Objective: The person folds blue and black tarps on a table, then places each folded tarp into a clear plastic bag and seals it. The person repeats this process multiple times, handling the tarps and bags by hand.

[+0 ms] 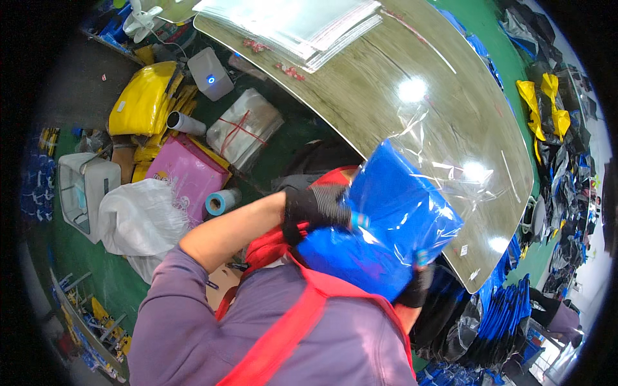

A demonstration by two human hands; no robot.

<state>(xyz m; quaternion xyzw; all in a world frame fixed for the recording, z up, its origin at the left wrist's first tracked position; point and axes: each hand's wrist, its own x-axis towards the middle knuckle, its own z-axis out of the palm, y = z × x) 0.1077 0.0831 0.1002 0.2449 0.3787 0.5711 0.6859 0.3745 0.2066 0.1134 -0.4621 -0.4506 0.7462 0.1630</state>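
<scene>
Left hand (322,207), gloved, gripping film-wrapped blue bundle (388,222) at its 9 o'clock edge; bundle at hand's 3 o'clock. Right hand (420,281) gripping 5 o'clock edge, bundle at hand's 11. Worktop (460,119) past bundle, 1 o'clock.

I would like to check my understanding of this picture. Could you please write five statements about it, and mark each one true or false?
1. The left hand and the right hand are both on the blue package. True.
2. The blue package has no wrapping. False: clear plastic covers it.
3. Both hands are without gloves. False: dark gloves with blue fingertips cover them.
4. A stack of flat sheets lies on the table. True.
5. A white box with a lit blue light is to the left of the table. True.
</scene>
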